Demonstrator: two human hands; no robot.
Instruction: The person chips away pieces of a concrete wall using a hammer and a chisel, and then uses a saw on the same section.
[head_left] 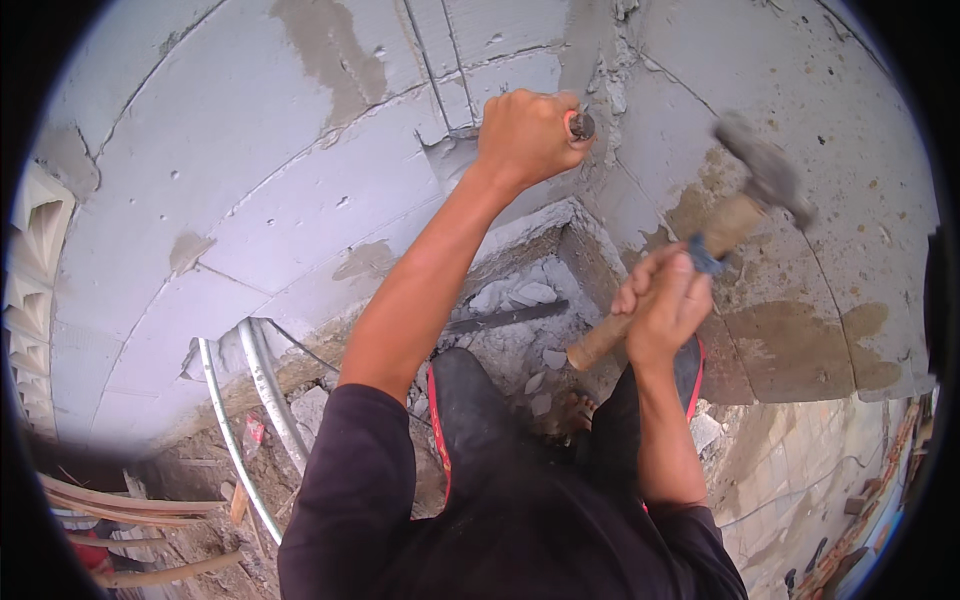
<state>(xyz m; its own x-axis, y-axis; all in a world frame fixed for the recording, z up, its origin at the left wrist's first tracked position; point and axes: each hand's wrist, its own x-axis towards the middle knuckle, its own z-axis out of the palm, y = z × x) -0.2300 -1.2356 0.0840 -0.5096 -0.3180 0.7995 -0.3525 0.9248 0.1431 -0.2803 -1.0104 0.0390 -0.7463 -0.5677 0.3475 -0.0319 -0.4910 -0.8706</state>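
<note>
My left hand (530, 135) is closed round a chisel (582, 126), held against the grey block wall close to the inside corner. Only the chisel's dark round struck end and a bit of orange show; its tip is hidden behind the fist. Just left of that hand, a shallow recess (450, 158) is cut into the wall below two narrow vertical grooves (440, 65). My right hand (668, 305) grips the wooden handle of a hammer (765, 175), whose metal head is raised to the right and smeared by motion. Blue material (706, 255) is wrapped round the handle above my fingers.
Broken pieces of rubble (535, 293) and a dark flat bar (507, 317) lie in the corner between my knees and the wall. Two pale pipes (262, 385) curve out of a wall opening at left. Wooden poles (170, 572) are at the lower left.
</note>
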